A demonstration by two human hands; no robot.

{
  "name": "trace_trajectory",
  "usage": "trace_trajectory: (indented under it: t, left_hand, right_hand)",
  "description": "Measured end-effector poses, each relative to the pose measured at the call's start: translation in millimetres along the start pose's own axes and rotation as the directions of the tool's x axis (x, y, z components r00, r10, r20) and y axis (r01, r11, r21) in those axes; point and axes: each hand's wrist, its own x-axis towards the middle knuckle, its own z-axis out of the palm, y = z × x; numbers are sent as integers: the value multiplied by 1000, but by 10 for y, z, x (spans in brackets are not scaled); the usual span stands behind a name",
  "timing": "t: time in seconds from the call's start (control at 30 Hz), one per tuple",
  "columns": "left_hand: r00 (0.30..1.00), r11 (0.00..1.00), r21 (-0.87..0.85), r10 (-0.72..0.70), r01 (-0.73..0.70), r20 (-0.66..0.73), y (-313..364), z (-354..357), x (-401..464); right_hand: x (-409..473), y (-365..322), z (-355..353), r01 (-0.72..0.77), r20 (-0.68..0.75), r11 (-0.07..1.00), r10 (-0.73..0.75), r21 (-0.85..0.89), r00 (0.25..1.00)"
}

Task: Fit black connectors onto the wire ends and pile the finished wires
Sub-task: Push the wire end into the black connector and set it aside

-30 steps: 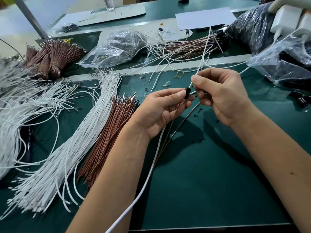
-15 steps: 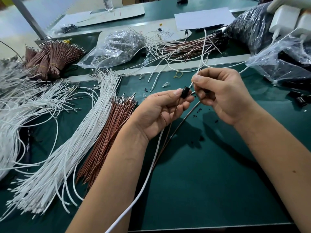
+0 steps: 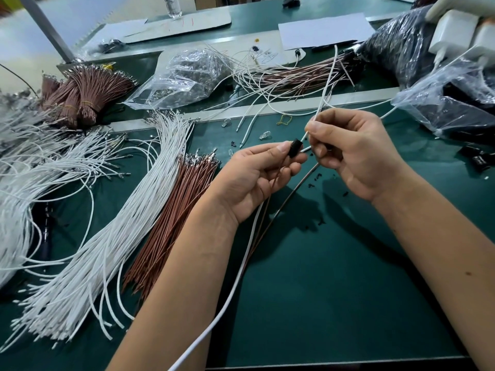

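Black connector [image 3: 294, 148] pinched in the left hand's fingers [image 3: 281, 149]: matt black plastic. White wire [image 3: 322, 96] rising from the right hand's fingers [image 3: 316, 128]: smooth, slightly glossy plastic insulation. Brown wires [image 3: 171, 220] left of the fingers: reddish plastic coating, shiny metal terminals at the ends. White wire bundle [image 3: 107, 236] further left: smooth plastic. Surface [image 3: 334, 290] below the fingers: matt dark green, smooth mat. Bag [image 3: 184, 73] beyond the fingers: clear crinkled glossy plastic film. Sheet [image 3: 324, 29]: white matt paper.

A white paper sheet [image 3: 325, 30] lies on the green table [image 3: 334, 290], near white chargers [image 3: 455, 33].
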Motion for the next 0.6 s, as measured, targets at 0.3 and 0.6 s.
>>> trace_trajectory:
  t: [0.3,0.6]
  left_hand:
    - [1000,1000,5,3,-3,0,-8,2,4]
    - [999,1000,6,18,-18,-28,-6,11,1]
  right_hand:
    - [5,11,-1,-4,-27,1000,4,23,1000]
    - [-3,10,14,-21,-18,1000,21,15,1000]
